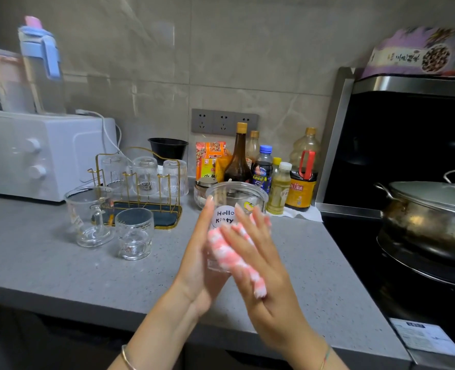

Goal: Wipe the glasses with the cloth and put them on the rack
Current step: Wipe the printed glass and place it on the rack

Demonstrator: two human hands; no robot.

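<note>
At the countertop's (47, 263) back left corner a white countertop oven (34, 156) is standing, carrying a blue-lidded water bottle (41, 68) and a blurred tumbler (5, 78) on its top. Just to the right, a gold wire rack (141, 198) is sitting towards the back edge, holding three ribbed glasses (145, 174) upside down on its pegs. Two glass mugs (134, 237) are standing upright in front of the rack, the left one overlapping its front corner in this view. A black bowl (168, 149) is resting behind the rack against the wall.

Towards the middle, the Hello Kitty glass (234, 204) is being held clear of the countertop between both hands. The left hand (202, 252) is lying flat along its left side, fingers straight, not curled. The right hand (258, 265) is pressing a pink-and-white cloth (229, 252) against the glass's lower right side, fingers likewise extended. The hands and cloth are hiding the base of the glass.

Directly behind it, a small lidded jar (203, 188) and a cluster of condiment bottles (274, 172) are crowding the back edge. Off the countertop's right end, a lidded steel pot (429, 217) is sitting on the black hob (354, 249).
</note>
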